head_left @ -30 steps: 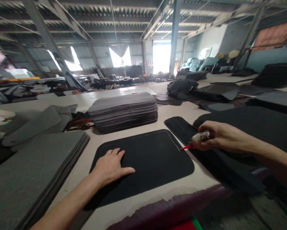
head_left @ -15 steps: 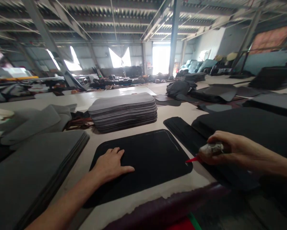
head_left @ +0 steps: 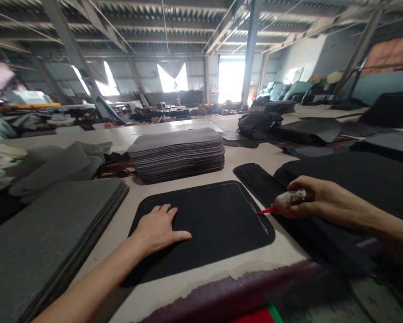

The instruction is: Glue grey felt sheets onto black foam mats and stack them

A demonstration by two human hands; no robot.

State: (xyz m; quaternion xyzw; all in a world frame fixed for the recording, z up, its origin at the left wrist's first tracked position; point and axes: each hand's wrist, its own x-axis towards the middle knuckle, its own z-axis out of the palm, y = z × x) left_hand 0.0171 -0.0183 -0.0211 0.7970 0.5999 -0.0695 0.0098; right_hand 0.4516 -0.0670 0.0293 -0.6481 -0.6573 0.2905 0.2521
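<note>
A black panel with rounded corners (head_left: 208, 224) lies flat in front of me on the pale tabletop (head_left: 228, 264). My left hand (head_left: 159, 231) rests on its left part, fingers spread and thumb pointing right. In my right hand (head_left: 311, 197) is a glue bottle (head_left: 291, 199), gripped around its body and tilted sideways. Its red nozzle (head_left: 265, 211) points left, with the tip at the panel's right edge. A thin whitish line of glue (head_left: 250, 202) runs along that right edge, and fainter marks show along the far edge.
Behind the panel stands a tall stack of grey sheets (head_left: 177, 154). More dark grey sheets (head_left: 70, 220) are piled at the left. Narrow black strips (head_left: 255, 184) and a large black pile (head_left: 356, 175) lie to the right. A torn purple edge covering (head_left: 228, 296) borders the table's front.
My right hand has moved the nozzle away from the near right corner, up along the right edge. The glue line there is now longer. My left hand stays on the panel.
</note>
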